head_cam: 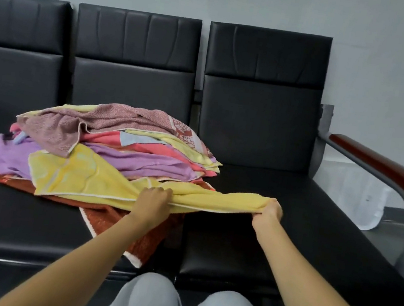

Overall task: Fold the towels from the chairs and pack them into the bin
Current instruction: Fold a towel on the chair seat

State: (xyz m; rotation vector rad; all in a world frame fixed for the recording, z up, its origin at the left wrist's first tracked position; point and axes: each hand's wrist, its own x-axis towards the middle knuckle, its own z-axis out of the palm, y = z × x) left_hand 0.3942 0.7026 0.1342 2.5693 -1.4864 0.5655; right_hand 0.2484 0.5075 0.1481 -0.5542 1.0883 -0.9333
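Against a grey wall, black chairs (261,125) held heaped towels (118,139); both hands, left hand (154,202) and right hand (268,212), fingers curled tight, stretched a yellow towel (214,198) taut at lower centre, apparently to free it for folding.

A heaped towel pile (122,145) blocks the middle seat (13,215) — open passage lies over the right seat (303,222), hemmed by backrests (260,96) and a wooden armrest (390,174).

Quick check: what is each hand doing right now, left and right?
Left hand: fingers curled, gripping the yellow towel near its middle.
Right hand: gripping the same towel's end, pulled out over the right seat.
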